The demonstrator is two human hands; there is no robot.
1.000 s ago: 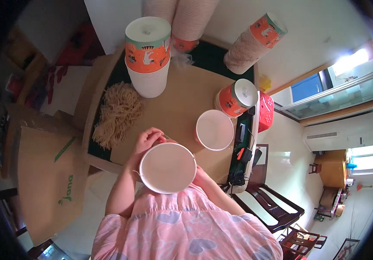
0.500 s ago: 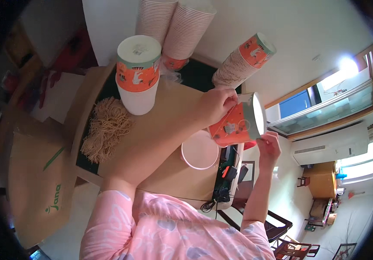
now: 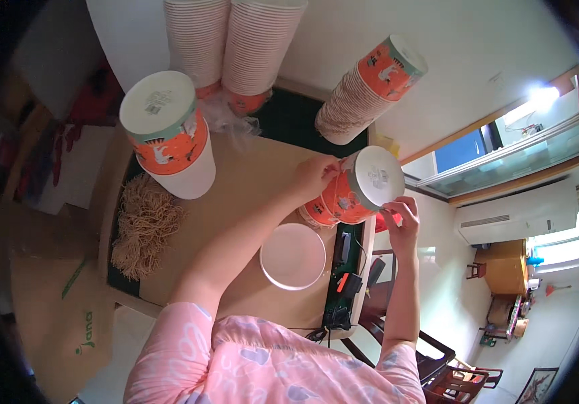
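Observation:
An orange and green paper bucket (image 3: 347, 197) printed with white animals is tipped so its white base (image 3: 379, 176) faces up and right. My left hand (image 3: 318, 176) pinches its side near the green band. My right hand (image 3: 402, 217) grips the edge of the base with thumb and fingers. Below the held bucket, another orange-printed bucket (image 3: 316, 212) shows in part. Close by on the table, an open white bucket (image 3: 293, 257) stands mouth up. At the left lies a bundle of tan cords (image 3: 145, 229). An upturned printed bucket (image 3: 168, 148) rests over white ones beside it.
Tall stacks of nested buckets (image 3: 260, 50) stand at the back, with clear plastic wrap (image 3: 232, 124) at their foot. Another stack (image 3: 363, 91) leans farther right. Black adapters and cables (image 3: 349, 286) line the table's right edge. A cardboard box (image 3: 60, 310) is at the left.
The held bucket has turned, so its base now faces me more. My left hand has shifted slightly down and left. The view has moved a little, showing the wrap and the second orange bucket better.

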